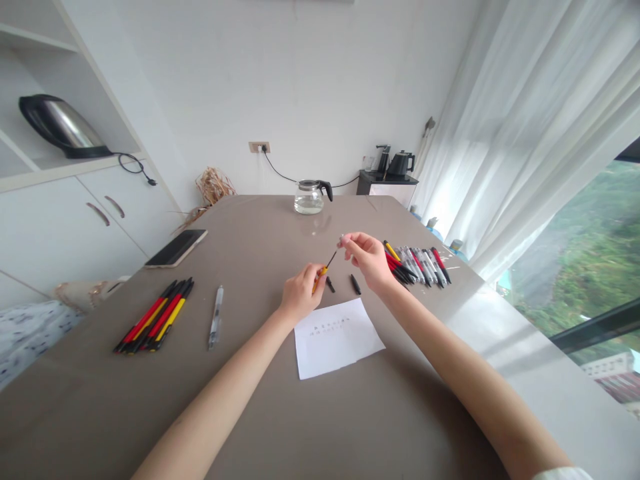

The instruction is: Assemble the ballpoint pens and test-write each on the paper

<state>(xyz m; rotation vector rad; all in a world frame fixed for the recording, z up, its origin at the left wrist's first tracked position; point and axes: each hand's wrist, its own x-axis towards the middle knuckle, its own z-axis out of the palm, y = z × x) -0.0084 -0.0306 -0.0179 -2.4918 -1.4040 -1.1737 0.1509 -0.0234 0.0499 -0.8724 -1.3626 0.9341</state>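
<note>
My left hand [301, 292] is closed around a yellow pen barrel [324, 271], from which a thin dark refill [331, 259] points up and to the right. Just beyond the refill's tip, my right hand [367, 257] pinches a small shiny piece [341, 241], perhaps a spring; it is too small to be sure, and whether it touches the refill I cannot tell. Below the hands lie a black pen part [355, 285] and a small dark part [331, 285]. A white sheet of paper [340, 350] with faint handwriting rests nearer to me.
Red, yellow and black pens [155, 317] lie at the left beside a clear pen [216, 317]. More pens [420, 265] are bunched at the right. A phone [177, 248] is at the left edge, and a glass pot [309, 198] stands at the far end of the table [260, 413].
</note>
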